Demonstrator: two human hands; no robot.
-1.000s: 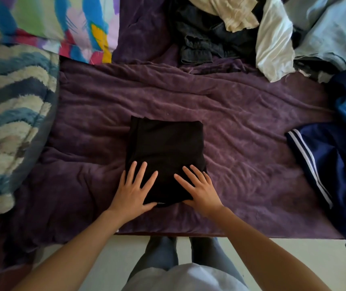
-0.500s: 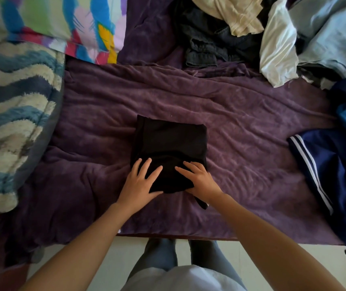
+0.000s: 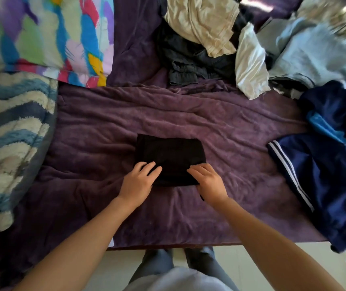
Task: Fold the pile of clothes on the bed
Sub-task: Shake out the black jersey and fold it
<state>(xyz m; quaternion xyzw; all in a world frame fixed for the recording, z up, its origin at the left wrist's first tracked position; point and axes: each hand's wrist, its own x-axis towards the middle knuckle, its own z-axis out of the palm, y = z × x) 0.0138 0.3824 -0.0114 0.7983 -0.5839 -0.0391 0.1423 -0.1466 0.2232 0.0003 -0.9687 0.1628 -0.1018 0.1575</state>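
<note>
A black garment (image 3: 170, 154), folded into a small rectangle, lies in the middle of the purple blanket (image 3: 220, 122) on the bed. My left hand (image 3: 139, 181) grips its near left corner with curled fingers. My right hand (image 3: 208, 181) grips the near right corner, and a thin black bit of fabric sticks out below it. At the back right sits the unfolded pile: a cream garment (image 3: 201, 24), a dark grey one (image 3: 188, 66), a white one (image 3: 249, 66) and a light blue one (image 3: 306, 57).
A navy garment with white stripes (image 3: 325, 175) spreads over the right side and hangs past the bed edge. A colourful pillow (image 3: 42, 34) and a wavy blue and cream blanket (image 3: 10, 133) fill the left. The bed's near edge (image 3: 209, 244) meets pale floor.
Both hands went from lying flat on the black garment to curling around its near edge and moving it away from me. The garment now looks shorter front to back.
</note>
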